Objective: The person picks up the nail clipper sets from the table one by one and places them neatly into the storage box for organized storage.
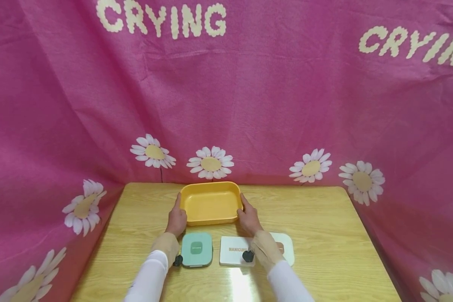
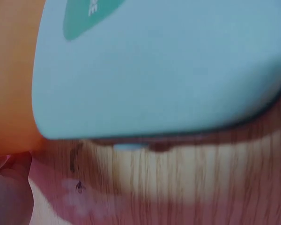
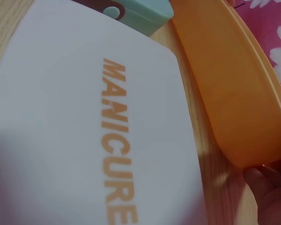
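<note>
Yellow tray [image 1: 210, 204] at far middle of surface [image 1: 324, 218], long axis left-right. Left hand [image 1: 176, 219] grasping left short end, right hand [image 1: 249, 219] grasping right end; both equally near. Mint box [image 1: 196, 250], white manicure box [image 1: 234, 251] nearer body.

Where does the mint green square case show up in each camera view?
Head: the mint green square case lies on the wooden table, beside the left wrist.
Left wrist: it fills the upper frame, blurred.
Right wrist: only a corner shows at top, behind the white MANICURE box.
Shared landmark: the orange plastic tray.
</note>
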`<action>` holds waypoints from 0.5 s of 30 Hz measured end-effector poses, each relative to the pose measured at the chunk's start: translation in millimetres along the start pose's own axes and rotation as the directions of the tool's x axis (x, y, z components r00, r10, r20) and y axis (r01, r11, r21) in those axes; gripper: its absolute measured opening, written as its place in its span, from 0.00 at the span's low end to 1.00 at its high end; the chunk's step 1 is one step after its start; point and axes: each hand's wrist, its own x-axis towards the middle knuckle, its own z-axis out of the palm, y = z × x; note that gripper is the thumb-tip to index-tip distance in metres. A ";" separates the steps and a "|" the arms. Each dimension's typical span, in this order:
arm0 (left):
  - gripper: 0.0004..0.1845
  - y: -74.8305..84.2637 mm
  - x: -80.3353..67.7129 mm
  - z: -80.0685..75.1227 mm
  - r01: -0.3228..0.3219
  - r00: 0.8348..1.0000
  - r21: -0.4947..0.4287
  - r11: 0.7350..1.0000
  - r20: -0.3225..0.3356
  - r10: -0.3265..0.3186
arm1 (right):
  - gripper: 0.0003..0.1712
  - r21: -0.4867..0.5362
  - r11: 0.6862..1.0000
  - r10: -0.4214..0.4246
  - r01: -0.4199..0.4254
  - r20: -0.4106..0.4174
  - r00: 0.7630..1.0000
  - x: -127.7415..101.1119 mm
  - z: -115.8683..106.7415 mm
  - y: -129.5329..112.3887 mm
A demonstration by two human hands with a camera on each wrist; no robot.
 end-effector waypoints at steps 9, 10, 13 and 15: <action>0.38 7.0 0.6 11.2 0.022 0.999 -0.023 0.999 0.032 -0.021 | 0.40 0.054 0.997 0.061 -0.061 -0.013 0.998 -6.3 -11.5 2.8; 0.38 7.2 0.4 12.4 0.027 0.999 -0.023 0.999 0.038 -0.026 | 0.40 0.062 0.996 0.067 -0.066 -0.016 0.998 -7.8 -12.3 2.7; 0.38 8.2 -0.3 15.7 0.044 0.998 -0.028 0.999 0.055 -0.042 | 0.40 0.065 0.995 0.071 -0.070 -0.023 0.997 -12.0 -15.2 3.0; 0.38 8.7 -0.3 18.1 0.041 0.998 -0.026 0.999 0.056 -0.040 | 0.40 0.060 0.996 0.071 -0.069 -0.027 0.997 -14.2 -17.7 3.2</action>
